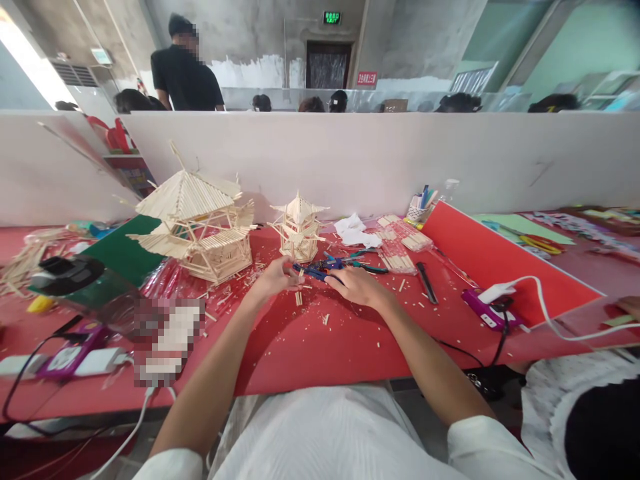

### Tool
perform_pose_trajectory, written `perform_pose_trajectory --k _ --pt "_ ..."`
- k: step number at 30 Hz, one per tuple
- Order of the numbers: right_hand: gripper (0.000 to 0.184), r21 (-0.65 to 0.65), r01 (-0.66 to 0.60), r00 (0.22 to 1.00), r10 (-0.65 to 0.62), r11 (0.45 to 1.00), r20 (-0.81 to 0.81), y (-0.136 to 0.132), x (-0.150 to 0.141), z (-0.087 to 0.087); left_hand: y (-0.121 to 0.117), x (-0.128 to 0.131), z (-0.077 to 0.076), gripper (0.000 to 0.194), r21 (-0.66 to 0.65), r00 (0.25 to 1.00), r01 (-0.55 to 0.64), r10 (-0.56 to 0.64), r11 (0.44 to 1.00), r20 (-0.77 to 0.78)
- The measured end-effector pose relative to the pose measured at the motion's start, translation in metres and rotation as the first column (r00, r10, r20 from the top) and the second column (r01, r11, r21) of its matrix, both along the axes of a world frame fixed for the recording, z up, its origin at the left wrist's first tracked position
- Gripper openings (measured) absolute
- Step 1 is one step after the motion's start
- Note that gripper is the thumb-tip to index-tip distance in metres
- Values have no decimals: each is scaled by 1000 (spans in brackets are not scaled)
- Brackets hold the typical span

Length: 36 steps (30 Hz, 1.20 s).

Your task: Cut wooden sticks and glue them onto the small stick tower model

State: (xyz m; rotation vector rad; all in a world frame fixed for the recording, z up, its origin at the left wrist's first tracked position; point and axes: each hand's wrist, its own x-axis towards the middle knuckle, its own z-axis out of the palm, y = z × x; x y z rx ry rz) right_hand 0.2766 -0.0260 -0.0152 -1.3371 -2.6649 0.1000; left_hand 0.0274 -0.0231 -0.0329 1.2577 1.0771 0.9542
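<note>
Holding pliers, right hand sits inside table edge.

Bare forearms angled forward and inward, left hand and right hand close together, fingers bent.

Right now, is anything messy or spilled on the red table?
Yes: tiny wooden stick scraps are scattered loosely across the red tabletop, so it looks messy. Crumpled white tissue lies right of the small stick pagoda, looking untidy.
</note>
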Motion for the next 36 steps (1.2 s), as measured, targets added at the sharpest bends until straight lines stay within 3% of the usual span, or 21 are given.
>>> perform_pose_trajectory --k 10,23,36 --pt "48 28 17 1000 -17 999 20 1 2 -1 -1 0 1 47 15 1000 18 -18 1000 -25" --pt "46 -59 -36 999 35 998 -29 2 5 -1 -6 -1 6 44 -28 998 60 -61 998 -20" --pt "45 -62 -64 997 60 996 -57 0 5 2 -5 -2 7 46 -20 997 77 -77 997 -13"
